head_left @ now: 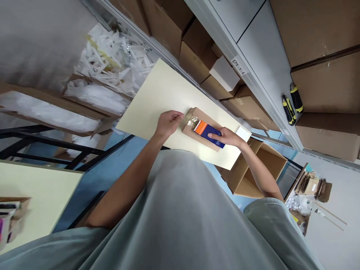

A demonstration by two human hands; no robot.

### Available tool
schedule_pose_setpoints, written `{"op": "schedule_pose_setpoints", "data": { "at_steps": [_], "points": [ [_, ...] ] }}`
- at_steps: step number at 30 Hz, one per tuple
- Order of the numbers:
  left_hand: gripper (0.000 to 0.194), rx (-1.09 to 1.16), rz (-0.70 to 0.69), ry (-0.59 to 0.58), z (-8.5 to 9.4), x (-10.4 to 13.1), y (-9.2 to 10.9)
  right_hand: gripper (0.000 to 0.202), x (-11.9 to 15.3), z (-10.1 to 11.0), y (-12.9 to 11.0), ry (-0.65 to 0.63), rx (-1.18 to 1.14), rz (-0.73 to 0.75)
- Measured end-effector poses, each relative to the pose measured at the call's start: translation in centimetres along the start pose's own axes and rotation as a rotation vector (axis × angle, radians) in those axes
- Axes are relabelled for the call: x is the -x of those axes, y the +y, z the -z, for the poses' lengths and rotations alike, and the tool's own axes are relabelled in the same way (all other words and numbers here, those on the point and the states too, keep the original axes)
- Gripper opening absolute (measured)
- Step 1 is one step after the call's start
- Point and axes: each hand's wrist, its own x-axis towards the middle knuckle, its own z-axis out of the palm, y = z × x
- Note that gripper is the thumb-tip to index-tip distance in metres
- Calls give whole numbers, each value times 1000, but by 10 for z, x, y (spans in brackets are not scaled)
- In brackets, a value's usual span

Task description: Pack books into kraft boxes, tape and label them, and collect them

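Note:
A small brown cardboard box [216, 125] lies on the cream tabletop [157, 93]. My right hand [229, 137] is closed around a dark blue and orange tape dispenser [206, 133], which rests on or just over the top of the box. Shiny clear tape [190, 120] shows between the dispenser's toothed edge and the left end of the box. At that end, my left hand [169, 123] is pinched with the fingertips at the tape's end. The underside of the dispenser is hidden.
Behind the tabletop stands a shelf [233, 48] of cardboard boxes, with box cutters [289, 110] on it. An open carton [253, 172] is at the right. White packing scraps [112, 56] fill the left back. A second table [42, 183] stands at the lower left.

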Motion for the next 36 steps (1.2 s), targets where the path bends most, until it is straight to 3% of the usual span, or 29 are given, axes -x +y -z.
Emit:
{"op": "schedule_pose_setpoints", "data": {
  "at_steps": [5, 9, 12, 14, 17, 22, 32, 36],
  "points": [
    [13, 125, 111, -45, -13, -15, -18, 64, -10, -4, -1, 6, 9, -30],
    [28, 174, 176, -76, -23, -16, -25, 67, -10, -4, -6, 7, 6, -64],
    [42, 28, 111, 30, -20, -11, -23, 70, -10, -4, -11, 24, 20, -59],
    [34, -79, 0, 74, -18, -5, -19, 72, -9, -3, -13, 28, 33, -40],
    [15, -166, -139, 44, -20, 7, -8, 74, -10, -3, -14, 25, 61, -21],
    [20, -320, -218, 76, -27, 24, -1, 66, -12, -4, -17, 12, 135, -61],
    [18, -316, -156, 72, -24, 12, -23, 55, -3, -15, -11, 50, 290, -35],
    [18, -295, -127, 127, -25, 9, -21, 54, 28, -2, 22, 35, 254, -47]
  ]
}}
